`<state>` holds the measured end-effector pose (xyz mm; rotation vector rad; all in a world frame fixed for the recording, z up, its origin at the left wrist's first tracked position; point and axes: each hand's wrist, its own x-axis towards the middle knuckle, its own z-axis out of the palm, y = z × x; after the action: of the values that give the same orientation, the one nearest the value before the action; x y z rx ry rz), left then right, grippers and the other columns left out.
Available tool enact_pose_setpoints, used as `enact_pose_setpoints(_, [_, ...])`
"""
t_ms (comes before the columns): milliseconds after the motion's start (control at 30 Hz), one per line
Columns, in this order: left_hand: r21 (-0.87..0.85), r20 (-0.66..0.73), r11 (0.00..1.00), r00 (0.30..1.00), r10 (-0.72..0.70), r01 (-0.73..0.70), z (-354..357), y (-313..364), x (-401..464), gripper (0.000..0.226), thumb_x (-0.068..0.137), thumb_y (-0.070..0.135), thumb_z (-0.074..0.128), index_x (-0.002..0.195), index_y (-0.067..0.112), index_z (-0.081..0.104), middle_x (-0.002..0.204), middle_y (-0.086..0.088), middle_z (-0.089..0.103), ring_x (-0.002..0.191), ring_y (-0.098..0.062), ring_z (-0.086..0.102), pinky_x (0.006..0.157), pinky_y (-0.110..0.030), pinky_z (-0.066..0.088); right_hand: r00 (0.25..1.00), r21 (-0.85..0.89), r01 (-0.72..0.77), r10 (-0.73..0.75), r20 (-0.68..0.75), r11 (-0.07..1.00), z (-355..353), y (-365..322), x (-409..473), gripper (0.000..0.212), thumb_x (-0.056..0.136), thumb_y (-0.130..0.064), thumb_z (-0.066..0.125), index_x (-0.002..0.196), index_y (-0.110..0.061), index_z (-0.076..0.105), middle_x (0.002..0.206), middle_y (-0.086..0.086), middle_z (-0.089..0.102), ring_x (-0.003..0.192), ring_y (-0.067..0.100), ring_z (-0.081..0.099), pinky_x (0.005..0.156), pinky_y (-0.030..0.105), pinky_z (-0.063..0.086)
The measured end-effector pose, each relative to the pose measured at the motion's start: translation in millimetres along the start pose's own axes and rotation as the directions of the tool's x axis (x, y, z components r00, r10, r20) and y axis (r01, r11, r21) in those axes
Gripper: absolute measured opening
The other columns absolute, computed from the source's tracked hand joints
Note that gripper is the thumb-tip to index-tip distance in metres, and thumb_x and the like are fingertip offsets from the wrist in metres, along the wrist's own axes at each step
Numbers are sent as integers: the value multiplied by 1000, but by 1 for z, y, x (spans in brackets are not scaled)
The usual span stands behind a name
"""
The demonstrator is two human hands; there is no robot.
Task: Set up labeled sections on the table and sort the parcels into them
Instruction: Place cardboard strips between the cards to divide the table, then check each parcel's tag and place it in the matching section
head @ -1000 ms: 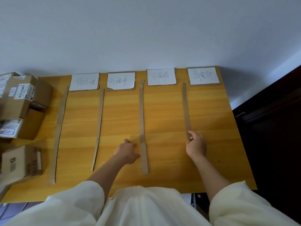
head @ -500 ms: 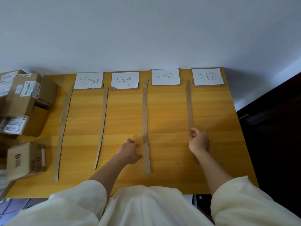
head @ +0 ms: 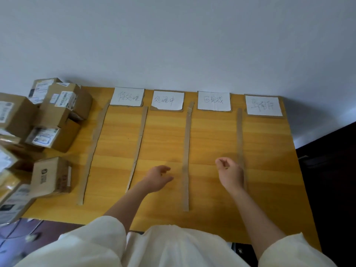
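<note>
Labels: four white paper labels on cardboard backing lie along the far edge of the table [head: 269, 170] — first label [head: 127, 96], second label [head: 167, 100], third label [head: 213, 101], fourth label [head: 263, 105] from left to right; the handwriting is too blurred to read.
Dividers: four cardboard strips run from far to near, marking off the sections — leftmost strip [head: 93, 149], second strip [head: 137, 147], third strip [head: 186, 155], rightmost strip [head: 239, 139]; each lies flat on the wood.
Sections: the lanes between the strips show only bare wood.
Parcels: a pile of brown cardboard parcels sits on the left end of the table, outside the leftmost strip; among them a far box [head: 65, 102] with printed stickers, a middle box [head: 52, 137] under it, and a near box [head: 51, 176].
Left hand [head: 157, 177]: hovers low between the second and third strips, fingers loosely extended, holding nothing.
Right hand [head: 230, 173]: just left of the rightmost strip, fingers curled in with thumb near fingertips; nothing visible in its grasp.
Surroundings: pale wall behind the table, dark furniture at right.
Person: cream sleeves at the near edge.
</note>
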<state>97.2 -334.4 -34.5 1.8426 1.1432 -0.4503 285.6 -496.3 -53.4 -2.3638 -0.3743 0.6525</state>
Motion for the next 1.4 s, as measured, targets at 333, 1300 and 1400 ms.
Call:
enact_pose_setpoints(333, [-219, -380, 975, 923, -52, -36, -66, -64, -48, 37, 91, 39, 60, 124, 24, 59, 123, 6, 63, 113, -13, 58, 89, -29, 49, 948, 125, 185, -211, 240, 975, 76, -93, -51, 25, 97, -38, 54, 84, -20, 66, 81, -5, 67, 75, 16, 62, 57, 24, 43])
enact_pose_setpoints(1300, [-342, -895, 862, 409, -177, -373, -359, -290, -54, 37, 86, 13, 61, 121, 22, 53, 118, 7, 53, 107, -14, 51, 87, -32, 48, 860, 202, 223, -290, 420, 954, 354, -424, -154, 45, 90, -48, 61, 127, -25, 50, 113, -6, 61, 94, 8, 62, 79, 25, 51])
enact_pose_setpoints(1400, [-414, -840, 853, 493, -225, -318, -373, -311, -43, 51, 85, 12, 61, 133, 20, 45, 132, 4, 47, 125, -16, 42, 102, -39, 42, 854, 183, 211, -272, 443, 960, 371, -462, -163, 68, 86, -50, 65, 141, -20, 38, 130, -3, 55, 112, 12, 56, 86, 21, 43])
